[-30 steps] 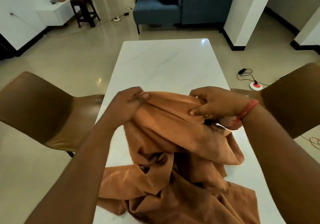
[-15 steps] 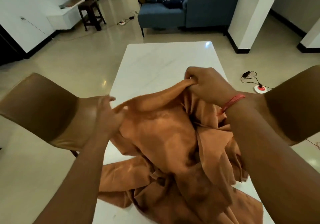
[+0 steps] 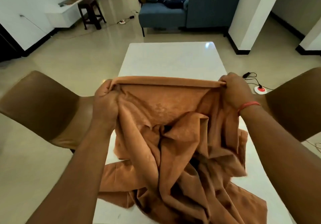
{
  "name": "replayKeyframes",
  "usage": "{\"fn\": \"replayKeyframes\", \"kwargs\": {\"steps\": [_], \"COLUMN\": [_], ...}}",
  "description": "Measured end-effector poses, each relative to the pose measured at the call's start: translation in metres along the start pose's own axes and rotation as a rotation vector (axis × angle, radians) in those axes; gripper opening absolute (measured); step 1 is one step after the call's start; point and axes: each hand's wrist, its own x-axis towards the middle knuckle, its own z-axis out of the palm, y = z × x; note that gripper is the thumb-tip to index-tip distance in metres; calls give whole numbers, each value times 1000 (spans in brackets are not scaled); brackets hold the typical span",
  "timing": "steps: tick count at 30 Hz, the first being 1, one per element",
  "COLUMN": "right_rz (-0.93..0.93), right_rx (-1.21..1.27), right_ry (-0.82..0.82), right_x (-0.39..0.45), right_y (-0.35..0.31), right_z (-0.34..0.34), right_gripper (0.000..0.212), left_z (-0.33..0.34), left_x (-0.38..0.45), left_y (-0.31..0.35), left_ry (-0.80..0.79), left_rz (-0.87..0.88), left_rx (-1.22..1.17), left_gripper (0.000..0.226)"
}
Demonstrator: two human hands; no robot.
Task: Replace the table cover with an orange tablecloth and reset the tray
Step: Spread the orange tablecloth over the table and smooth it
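Both the left hand (image 3: 106, 100) and right hand (image 3: 233, 91) held a closed grip on the orange tablecloth's (image 3: 173, 137) taut edge, stretched crosswise above the tabletop (image 3: 173, 58), bare beyond.

The orange tablecloth (image 3: 173, 137) (crumpled, faintly patterned) has its top hem stretched taut and raised, while the rest bunches on the white table (image 3: 170, 58).
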Motion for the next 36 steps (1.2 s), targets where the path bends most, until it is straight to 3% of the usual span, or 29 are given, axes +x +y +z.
{"fn": "replayKeyframes", "kwargs": {"steps": [2,4,7,9,11,13,14,16,18,21,24,27,30,31,32,34,36], "right_rz": [111,169,42,-168,-364,-471,-506,-537,-490,-396,-324,-208,-383,-430,-447,-397,-253], "right_rx": [89,178,263,299,358,368,356,279,125,14,139,380,441,506,593,793,926], "right_ry": [222,419,518,446,265,105,68,19,-86,-205,-170,-122,-174,-201,-235,-317,-352], "right_x": [6,12,16,11,-1,-16,-20,-20,-13,-8,-4,-5,-14,-18,-22,-27,-24], "right_y": [-3,-17,-48,-77,-111,-138,-145,-135,-110,-81,-79,-97,-133,-147,-159,-169,-151], "right_z": [-20,-40,-49,-44,-36,-27,-23,-14,-8,-1,7,9,6,6,6,11,32], "right_gripper": [32,37,38,37,39,38,34,24,15,10,9,6,17,25,32,36,40], "left_z": [-16,-33,-29,-1,36,68,77,75,53,28,28,30,43,49,54,56,37], "left_x": [11,18,13,3,-9,-17,-17,-8,4,2,-8,-5,-3,-3,-2,3,9], "left_y": [-21,-42,-50,-34,-11,10,17,20,12,-7,-20,-22,-16,-16,-15,-23,-39], "left_ry": [241,383,250,56,-268,-537,-594,-502,-371,-328,-222,-276,-487,-542,-560,-440,-332], "left_rz": [-156,-272,-219,30,243,224,200,160,70,-32,-143,-2,99,70,16,-99,-155], "left_rx": [-57,81,580,620,562,593,626,564,352,115,-33,293,558,596,664,820,778], "left_gripper": [24,23,31,62,87,84,65,24,25,28,30,32,87,85,67,22,16]}}
